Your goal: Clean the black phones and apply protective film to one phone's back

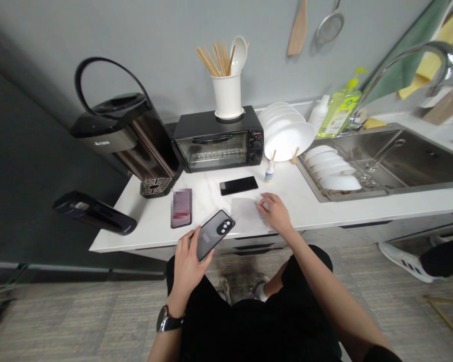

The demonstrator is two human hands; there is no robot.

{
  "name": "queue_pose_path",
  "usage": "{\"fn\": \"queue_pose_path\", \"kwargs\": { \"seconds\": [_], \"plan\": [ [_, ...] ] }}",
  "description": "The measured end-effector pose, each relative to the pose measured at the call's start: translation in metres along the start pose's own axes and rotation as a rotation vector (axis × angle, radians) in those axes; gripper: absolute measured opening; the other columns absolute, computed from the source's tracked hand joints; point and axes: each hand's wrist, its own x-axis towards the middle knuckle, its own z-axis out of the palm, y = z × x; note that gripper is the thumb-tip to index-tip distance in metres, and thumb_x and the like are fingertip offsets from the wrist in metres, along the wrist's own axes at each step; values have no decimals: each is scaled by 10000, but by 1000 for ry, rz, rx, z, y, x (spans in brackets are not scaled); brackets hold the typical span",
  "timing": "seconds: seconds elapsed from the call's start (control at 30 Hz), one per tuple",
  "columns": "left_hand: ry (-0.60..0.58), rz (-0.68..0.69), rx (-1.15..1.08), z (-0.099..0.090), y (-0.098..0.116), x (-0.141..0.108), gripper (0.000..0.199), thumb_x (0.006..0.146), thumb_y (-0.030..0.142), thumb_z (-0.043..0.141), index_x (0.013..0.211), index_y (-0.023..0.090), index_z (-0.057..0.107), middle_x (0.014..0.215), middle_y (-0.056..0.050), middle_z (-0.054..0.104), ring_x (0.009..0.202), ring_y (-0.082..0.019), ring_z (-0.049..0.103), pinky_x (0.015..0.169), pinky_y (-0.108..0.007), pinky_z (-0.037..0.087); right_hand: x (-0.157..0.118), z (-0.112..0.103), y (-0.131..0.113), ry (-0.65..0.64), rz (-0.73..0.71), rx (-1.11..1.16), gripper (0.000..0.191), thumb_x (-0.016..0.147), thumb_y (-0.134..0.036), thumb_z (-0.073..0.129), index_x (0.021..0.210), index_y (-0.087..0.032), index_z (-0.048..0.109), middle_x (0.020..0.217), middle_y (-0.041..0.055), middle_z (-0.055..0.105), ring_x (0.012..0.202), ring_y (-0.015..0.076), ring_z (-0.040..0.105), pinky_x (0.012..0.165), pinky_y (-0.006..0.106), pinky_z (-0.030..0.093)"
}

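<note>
From afar I'm seeing a grey-backed phone (208, 240) with a black camera panel (225, 226); another phone (239, 185) is gleaming plain black, and a third phone (182, 205) is displaying mauve with a red band. A thin sheet (245, 215) is looking pale grey on the white counter (305, 213). I'm noting that the toaster oven (198, 121) is showing black, the plates (289, 138) are shining white, the soap bottle (336, 114) is glowing yellow-green, and the floor (60, 317) is running streaky grey-brown
</note>
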Motion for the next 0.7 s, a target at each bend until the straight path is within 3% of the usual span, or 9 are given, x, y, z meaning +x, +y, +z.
{"fn": "queue_pose_path", "kwargs": {
  "seconds": [0.07, 0.13, 0.23, 0.33, 0.4, 0.53, 0.6, 0.7],
  "plan": [
    [-3, 6, -19, 0, 3, 4, 756, 967, 431, 647, 1631, 265, 327, 1415, -141, 548, 1309, -360, 524, 1145, -573, 460, -7, -12, -4, 28, 72, 60, 276, 1050, -453, 462, 956, -245, 617, 984, 103, 722, 907, 281, 664, 838, 405, 507],
    [-13, 27, -47, 4, 7, 12, 761, 963, 432, 658, 1629, 266, 329, 1424, -134, 561, 1311, -355, 524, 1153, -567, 453, -15, -29, -12, 100, 165, 136, 311, 1080, -496, 391, 1030, -247, 569, 727, 11, 624, 629, 222, 575, 652, 335, 434],
    [-41, 84, -99, 16, 19, 31, 796, 953, 448, 682, 1631, 246, 319, 1429, -134, 575, 1325, -343, 514, 1177, -545, 435, -23, -58, -27, 286, 230, 239, 312, 1097, -532, 363, 1062, -258, 508, 631, -62, 481, 511, 175, 449, 571, 301, 334],
    [-83, 140, -161, 35, 35, 54, 841, 945, 426, 703, 1645, 251, 270, 1454, -123, 567, 1344, -325, 505, 1184, -523, 436, -24, -72, -40, 396, 130, 176, 289, 1102, -515, 380, 1072, -255, 502, 758, -13, 586, 626, 185, 569, 637, 299, 404],
    [-114, 163, -184, 47, 46, 68, 852, 935, 395, 721, 1643, 253, 270, 1461, -121, 566, 1350, -325, 497, 1188, -523, 433, -22, -67, -42, 285, 17, 108, 289, 1101, -499, 395, 1100, -243, 529, 880, 38, 677, 750, 212, 662, 718, 314, 474],
    [-166, 214, -232, 60, 55, 88, 912, 903, 394, 769, 1645, 248, 260, 1498, -125, 546, 1364, -327, 489, 1188, -515, 431, -25, -36, -28, -111, -218, -67, 368, 1107, -444, 385, 1325, -214, 573, 1244, 128, 748, 1111, 282, 723, 1017, 452, 535],
    [-188, 225, -257, 60, 51, 93, 951, 888, 397, 789, 1653, 259, 241, 1505, -122, 548, 1365, -329, 499, 1182, -520, 433, -30, -23, -17, -177, -285, -163, 426, 1109, -418, 381, 1423, -194, 564, 1427, 151, 675, 1320, 294, 641, 1160, 519, 459],
    [-216, 221, -307, 57, 43, 97, 967, 875, 359, 807, 1655, 284, 241, 1483, -99, 585, 1361, -319, 517, 1177, -510, 438, -37, -15, -8, -174, -310, -263, 469, 1110, -407, 406, 1491, -174, 548, 1524, 151, 603, 1443, 294, 544, 1233, 569, 372]
  ]
}}
